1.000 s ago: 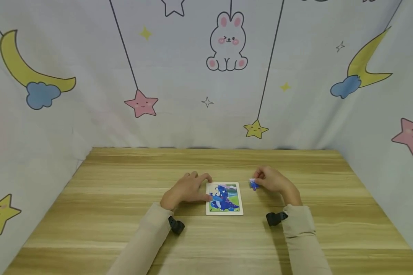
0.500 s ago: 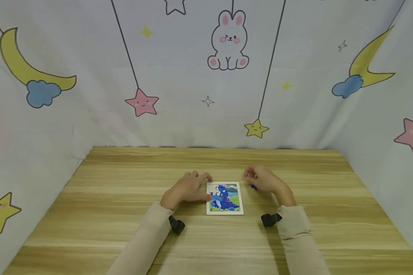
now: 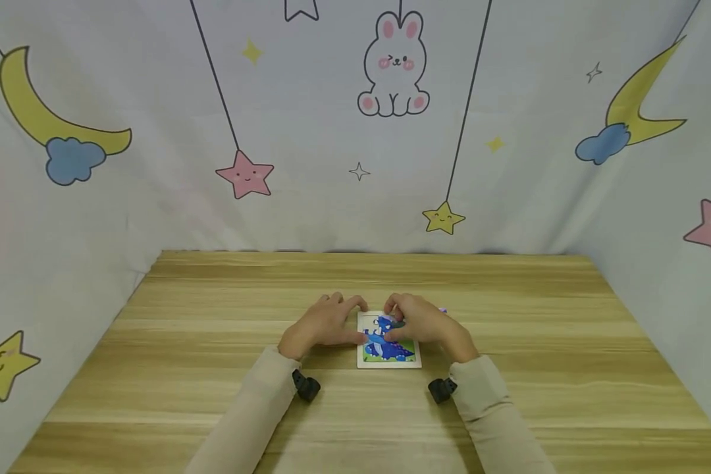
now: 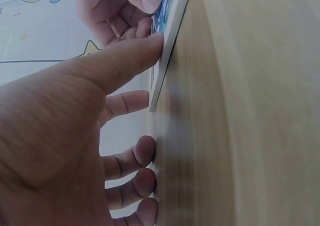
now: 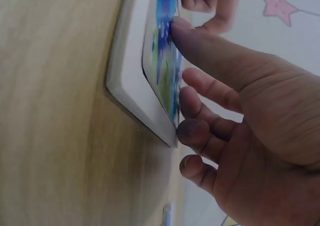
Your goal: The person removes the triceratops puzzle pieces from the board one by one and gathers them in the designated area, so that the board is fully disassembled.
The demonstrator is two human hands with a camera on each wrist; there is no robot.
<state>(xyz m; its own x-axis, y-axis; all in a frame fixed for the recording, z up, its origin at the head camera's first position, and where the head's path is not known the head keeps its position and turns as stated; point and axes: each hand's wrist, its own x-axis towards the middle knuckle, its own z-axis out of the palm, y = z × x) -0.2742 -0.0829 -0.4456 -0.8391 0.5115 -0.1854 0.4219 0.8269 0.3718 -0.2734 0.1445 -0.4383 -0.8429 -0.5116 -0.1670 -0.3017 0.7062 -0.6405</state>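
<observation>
A square jigsaw puzzle (image 3: 385, 349) with a pale frame and a blue dinosaur picture lies on the table; its upper-left part shows a pale gap. My left hand (image 3: 326, 322) steadies its left side: thumb on the picture's edge, index finger at the corner, other fingertips (image 4: 145, 183) on the table. Over the puzzle's upper right arches my right hand (image 3: 423, 320). Its thumb touches the picture and its other fingers bend at the far edge. Whether a piece sits between them is hidden. A loose purple puzzle piece (image 3: 443, 310) shows partly behind that hand.
The wooden table (image 3: 213, 368) runs back to a white cloth (image 3: 308, 131) printed with stars, moons and a rabbit. Small black devices, the left one (image 3: 306, 387) and the right one (image 3: 442, 390), sit at my cuffs.
My right hand has moved left from the loose piece to the puzzle. The left hand has stayed on the frame's left side, and the head view has shifted slightly.
</observation>
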